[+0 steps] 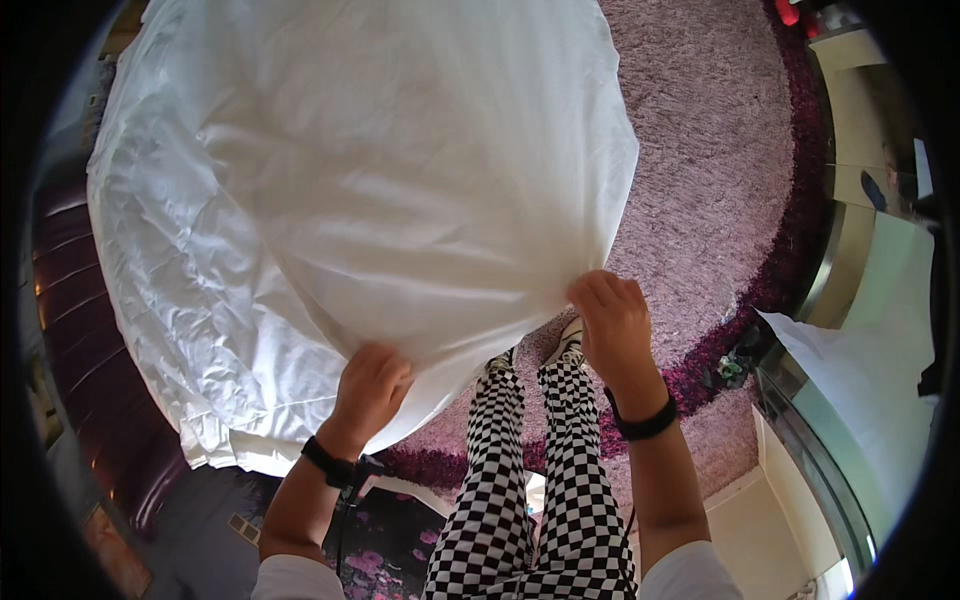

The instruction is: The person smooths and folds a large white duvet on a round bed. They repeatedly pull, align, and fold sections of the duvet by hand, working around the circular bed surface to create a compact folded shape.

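Observation:
A large white cloth sheet [390, 195] spreads out before me, creased and wrinkled most on its left side. My right hand [611, 307] pinches its near right corner, and folds fan out from that grip. Lower and to the left, my left hand [371, 386] has its fingers closed on the sheet's near part, with cloth drawn taut between the two hands. Both wrists wear black bands. What lies under the sheet is hidden.
A pink shag rug [712, 135] with a dark purple border lies right of the sheet and under my feet. A tufted purple leather piece of furniture [97, 360] stands at left. On the right is a glass-topped table [817, 450] with white material [847, 360] over it.

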Motion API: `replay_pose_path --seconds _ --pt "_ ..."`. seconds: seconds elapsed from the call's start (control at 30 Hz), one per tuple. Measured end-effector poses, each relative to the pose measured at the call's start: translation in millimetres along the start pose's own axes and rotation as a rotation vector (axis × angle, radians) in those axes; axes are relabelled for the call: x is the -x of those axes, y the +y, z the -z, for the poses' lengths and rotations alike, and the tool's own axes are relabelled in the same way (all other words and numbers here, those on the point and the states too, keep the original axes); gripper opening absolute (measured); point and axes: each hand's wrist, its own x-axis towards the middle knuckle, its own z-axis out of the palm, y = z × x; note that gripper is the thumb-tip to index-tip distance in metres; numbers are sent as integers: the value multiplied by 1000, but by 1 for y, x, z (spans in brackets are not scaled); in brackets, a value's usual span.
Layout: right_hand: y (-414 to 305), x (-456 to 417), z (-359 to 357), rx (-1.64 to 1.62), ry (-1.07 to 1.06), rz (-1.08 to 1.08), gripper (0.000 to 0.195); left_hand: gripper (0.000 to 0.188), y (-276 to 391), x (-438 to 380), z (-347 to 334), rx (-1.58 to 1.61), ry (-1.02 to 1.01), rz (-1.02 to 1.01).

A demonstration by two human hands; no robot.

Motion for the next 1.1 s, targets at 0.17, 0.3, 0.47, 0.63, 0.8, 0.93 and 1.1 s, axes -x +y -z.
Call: replay_pose_path --seconds 0.17,0.3,0.47,0.63,0.8,0.93,1.1 --pt "-17 1 -34 56 63 -13 41 44 -31 -13 23 -152 -19 -45" --pt "-64 1 -65 -31 32 49 52 48 -75 4 48 -231 77 28" --pt "-64 3 -90 14 213 64 32 22 -90 -18 56 -275 177 -22" --pt "-65 8 -84 10 145 64 25 14 -87 -10 63 -293 208 4" --pt "-68 23 -68 43 116 37 15 12 -42 46 50 -152 122 34" --pt "-72 24 -56 76 76 -16 10 14 6 77 35 29 20 94" --pt "-90 16 -69 282 24 -124 8 20 -35 84 2 150 262 35"
